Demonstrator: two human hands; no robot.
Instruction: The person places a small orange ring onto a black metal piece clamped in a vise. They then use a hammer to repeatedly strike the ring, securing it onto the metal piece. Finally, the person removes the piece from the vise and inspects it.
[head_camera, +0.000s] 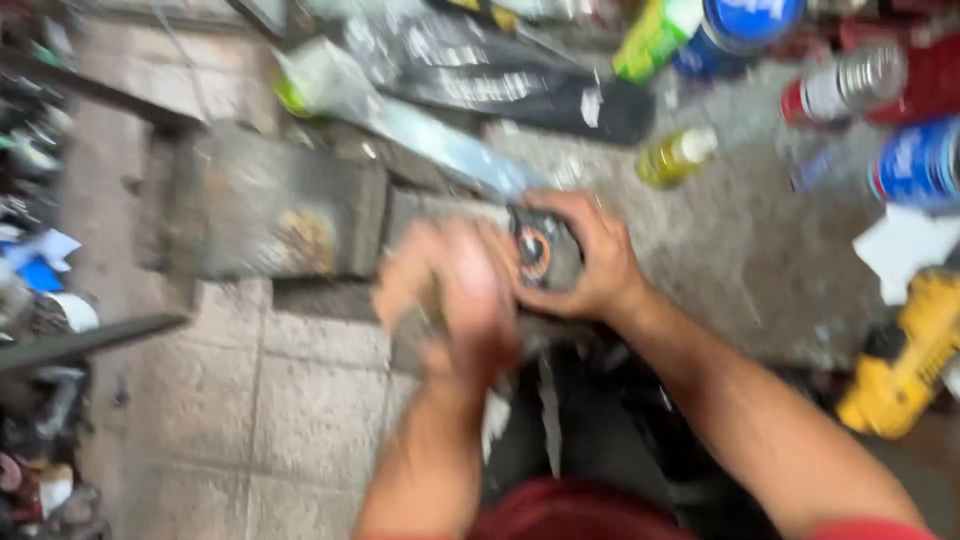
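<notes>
— Though the head view is smeared with motion, where is the thing in hand?

— At the middle of the frame, on the front edge of a grey metal block (270, 205) on the tiled floor (300, 400). It is a small dark part with an orange ring (537, 252) on its face. The right hand (590, 255) is curled round it from the right, fingers over its top, thumb below. The left hand (455, 290) is right up against it on the other side, but too blurred: I cannot tell whether those fingers are spread, closed or pinching anything.

— How would it handle?

— My guess: rigid, metal or hard plastic, dense for its size, perhaps oily in a workshop like this, so slippery. The dark outer body looks the safest hold; I would keep fingers off the ring face.

— Edges and room?

— The block has hard square edges just left of the hands. Behind lie a clear plastic bag (400, 110) and a long black bar (520, 80). Further right stand a yellow bottle (675, 155), a green bottle (655, 35) and blue-labelled cans (915, 165); a yellow power tool (905, 360) lies at the right. Open floor is at the lower left, towards the person's knees.
</notes>
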